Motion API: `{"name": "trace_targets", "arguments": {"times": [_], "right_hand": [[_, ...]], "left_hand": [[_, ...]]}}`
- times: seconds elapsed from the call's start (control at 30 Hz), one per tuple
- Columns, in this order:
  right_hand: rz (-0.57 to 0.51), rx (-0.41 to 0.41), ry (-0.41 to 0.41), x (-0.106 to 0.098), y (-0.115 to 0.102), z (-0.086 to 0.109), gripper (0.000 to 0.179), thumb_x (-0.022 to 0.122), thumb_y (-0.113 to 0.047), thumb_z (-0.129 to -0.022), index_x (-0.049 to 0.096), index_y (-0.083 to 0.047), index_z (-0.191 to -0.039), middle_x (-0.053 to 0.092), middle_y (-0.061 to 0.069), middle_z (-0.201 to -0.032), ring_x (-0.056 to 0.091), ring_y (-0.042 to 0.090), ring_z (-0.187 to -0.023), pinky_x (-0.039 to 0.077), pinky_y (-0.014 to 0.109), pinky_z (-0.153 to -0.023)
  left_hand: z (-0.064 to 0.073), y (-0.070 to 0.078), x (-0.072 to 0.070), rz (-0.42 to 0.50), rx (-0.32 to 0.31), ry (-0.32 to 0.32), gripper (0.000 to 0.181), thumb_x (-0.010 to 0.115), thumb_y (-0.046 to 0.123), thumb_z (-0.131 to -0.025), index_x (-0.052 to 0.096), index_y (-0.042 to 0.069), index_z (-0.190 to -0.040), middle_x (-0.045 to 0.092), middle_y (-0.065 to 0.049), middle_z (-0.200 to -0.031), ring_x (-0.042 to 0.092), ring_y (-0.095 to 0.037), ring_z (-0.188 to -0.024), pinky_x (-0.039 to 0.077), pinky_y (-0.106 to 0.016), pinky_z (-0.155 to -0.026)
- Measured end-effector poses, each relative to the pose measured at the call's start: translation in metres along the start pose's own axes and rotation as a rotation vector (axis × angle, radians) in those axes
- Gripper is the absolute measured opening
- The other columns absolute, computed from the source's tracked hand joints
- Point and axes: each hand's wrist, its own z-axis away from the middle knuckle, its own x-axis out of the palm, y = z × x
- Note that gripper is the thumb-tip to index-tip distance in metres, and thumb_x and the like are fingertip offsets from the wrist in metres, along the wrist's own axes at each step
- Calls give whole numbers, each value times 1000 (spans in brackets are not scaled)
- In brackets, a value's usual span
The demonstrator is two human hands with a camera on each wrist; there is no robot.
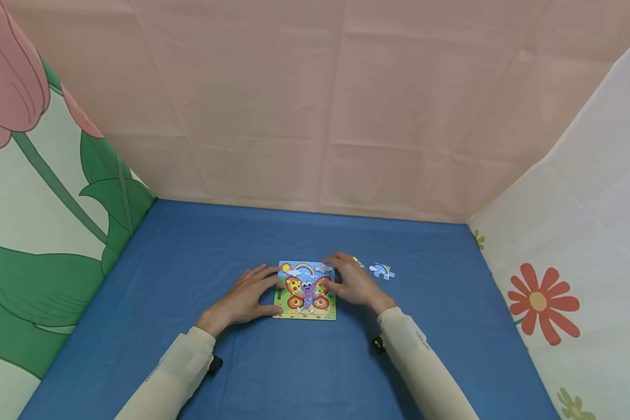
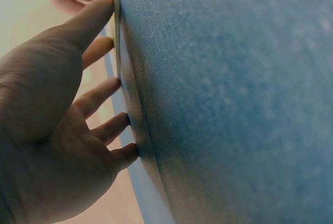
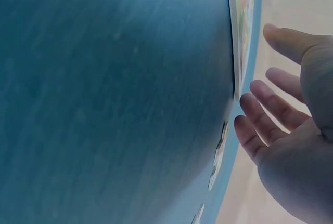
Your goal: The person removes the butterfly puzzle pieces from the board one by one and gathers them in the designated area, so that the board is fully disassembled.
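A square jigsaw puzzle (image 1: 308, 291) with a purple butterfly, a sun and a rainbow lies flat on the blue table. Along its left side, my left hand (image 1: 249, 294) has its fingers spread, and its thumb touches the board's edge near the bottom corner. My right hand (image 1: 353, 283) is at the upper right side, fingers loosely extended and partly covering that corner. In the right wrist view, the right hand (image 3: 291, 109) appears just off the board (image 3: 239, 37), pinching nothing. Whether its fingertips touch the picture I cannot tell.
Right of the puzzle lies a loose blue puzzle piece (image 1: 381, 270) with a rainbow arc. A yellowish piece (image 1: 358, 262) shows partly behind my right hand. A beige cloth wall (image 1: 315, 116) stands behind the table (image 1: 294, 373), with printed flower panels at both sides.
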Motion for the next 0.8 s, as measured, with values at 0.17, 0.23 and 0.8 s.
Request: {"name": "trace_targets", "arguments": {"times": [0.17,0.23,0.8], "right_hand": [[0,0,-16,3,-2,-2,59,83,-26,-106,65,-4,-157,62,18,-158,58,40,-151,52,59,-126],[9,7,-22,3,-3,-3,59,84,-27,-106,64,-5,-157,61,18,-159,56,40,-152,51,60,-127],[125,-115,-78,2,-4,-6,45,80,-23,-108,73,-18,-152,62,18,-148,58,35,-126,52,55,-108]], "left_hand": [[0,1,0,0,2,1,48,90,40,-99,74,20,-139,47,-20,-177,31,-57,-170,23,-80,-136],[0,1,0,3,2,0,48,90,39,-99,74,19,-140,47,-20,-177,31,-57,-170,23,-80,-136],[0,2,-2,15,-2,-4,48,90,40,-99,74,18,-140,48,-21,-177,30,-58,-170,22,-80,-137]]}}
